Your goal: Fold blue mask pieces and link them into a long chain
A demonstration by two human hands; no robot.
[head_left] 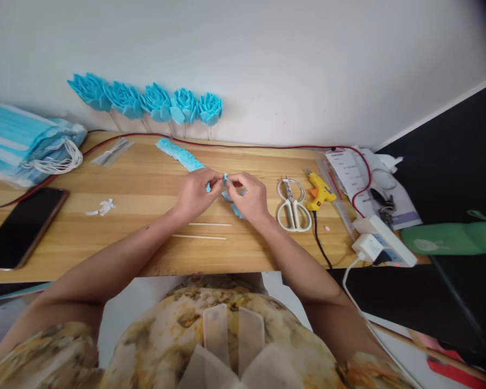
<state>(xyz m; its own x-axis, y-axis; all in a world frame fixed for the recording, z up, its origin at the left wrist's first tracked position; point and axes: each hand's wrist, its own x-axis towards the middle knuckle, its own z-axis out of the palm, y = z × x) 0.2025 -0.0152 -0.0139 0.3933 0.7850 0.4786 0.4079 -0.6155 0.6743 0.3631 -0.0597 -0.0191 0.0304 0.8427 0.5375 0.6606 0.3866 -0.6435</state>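
Note:
My left hand point(197, 190) and my right hand point(249, 199) meet over the middle of the table, fingers pinched together. Between their fingertips is a small light-blue piece of fabric point(225, 177), partly hidden by the fingers. More blue fabric pieces point(238, 211) lie beneath my right hand. Just beyond my left hand, an overlapping row of blue cut pieces point(180, 154) stretches away to the left. Two thin wooden sticks point(210, 224) rest on the table nearer to me, partly behind my left wrist.
Several blue fabric flowers point(156, 101) on sticks lean against the wall. Scissors point(294, 208) and a yellow glue gun point(319, 192) lie right, near a power strip point(386, 243) and green bottle point(449, 239). Blue face masks point(20, 138), a phone point(22, 227) and white scraps point(106, 206) are left.

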